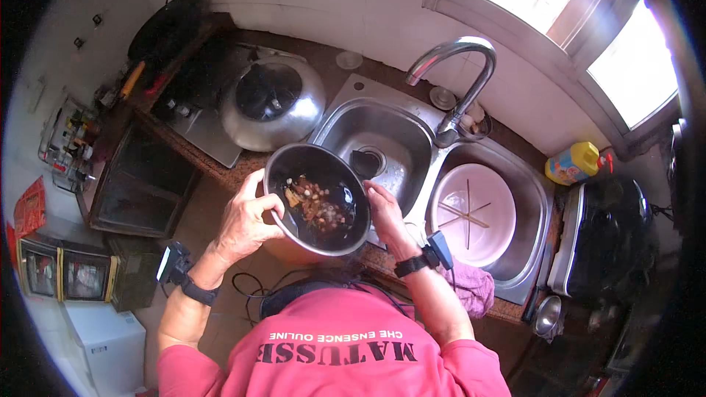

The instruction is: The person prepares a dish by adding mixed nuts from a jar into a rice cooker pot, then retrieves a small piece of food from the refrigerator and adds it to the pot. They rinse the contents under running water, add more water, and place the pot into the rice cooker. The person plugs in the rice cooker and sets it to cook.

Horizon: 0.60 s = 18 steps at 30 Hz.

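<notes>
Between both hands, in front of the counter, is a round dark-lined metal bowl or pot (pixel 317 171) with small mixed pieces of food (pixel 319 207) in its bottom. My left hand (pixel 251 218) grips the rim on the left side, fingers curled over it. My right hand (pixel 384 212) supports the opposite side; its fingers press on the outer wall. Behind the bowl lies the left basin of a steel double sink (pixel 405 176), with a dark object (pixel 365 164) at its drain. In the right basin stands a pink plastic basin (pixel 504 204) with several thin sticks (pixel 468 215) crossing in it.
A gas stove with a domed metal pot or lid (pixel 309 105) is left of the sink. The faucet (pixel 488 66) arches over the sink's back edge. On the right are a yellow bottle (pixel 572 164) and a metal ladle (pixel 548 314). A purple cloth (pixel 474 289) hangs over the front edge.
</notes>
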Each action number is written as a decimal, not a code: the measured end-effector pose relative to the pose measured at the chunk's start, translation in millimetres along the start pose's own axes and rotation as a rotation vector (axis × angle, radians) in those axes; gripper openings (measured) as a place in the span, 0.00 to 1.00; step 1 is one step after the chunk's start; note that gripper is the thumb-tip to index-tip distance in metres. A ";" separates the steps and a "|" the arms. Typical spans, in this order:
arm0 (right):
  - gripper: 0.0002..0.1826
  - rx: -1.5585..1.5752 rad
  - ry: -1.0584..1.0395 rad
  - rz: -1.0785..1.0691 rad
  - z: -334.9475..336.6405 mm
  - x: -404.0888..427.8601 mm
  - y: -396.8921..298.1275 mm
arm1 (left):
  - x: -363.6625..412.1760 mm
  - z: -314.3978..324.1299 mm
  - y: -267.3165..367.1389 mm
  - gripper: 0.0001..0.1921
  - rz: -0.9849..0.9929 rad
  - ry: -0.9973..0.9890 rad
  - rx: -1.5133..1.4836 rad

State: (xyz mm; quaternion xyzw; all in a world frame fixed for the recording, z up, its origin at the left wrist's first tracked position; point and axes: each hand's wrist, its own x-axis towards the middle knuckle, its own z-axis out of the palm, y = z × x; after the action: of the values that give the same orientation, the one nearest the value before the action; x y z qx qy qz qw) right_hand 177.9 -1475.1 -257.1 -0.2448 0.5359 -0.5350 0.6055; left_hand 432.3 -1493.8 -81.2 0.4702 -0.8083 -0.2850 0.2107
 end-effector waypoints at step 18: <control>0.22 0.411 0.051 0.203 30.0 -1.2 16.4 | 11.1 -12.2 16.4 0.16 0.009 -0.090 0.147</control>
State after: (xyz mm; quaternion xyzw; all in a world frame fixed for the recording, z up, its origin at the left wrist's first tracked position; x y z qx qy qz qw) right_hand 211.7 -1477.3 -261.7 -0.0476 0.4527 -0.5755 0.6794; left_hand 424.0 -1500.3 -60.4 0.4675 -0.8378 -0.2447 0.1401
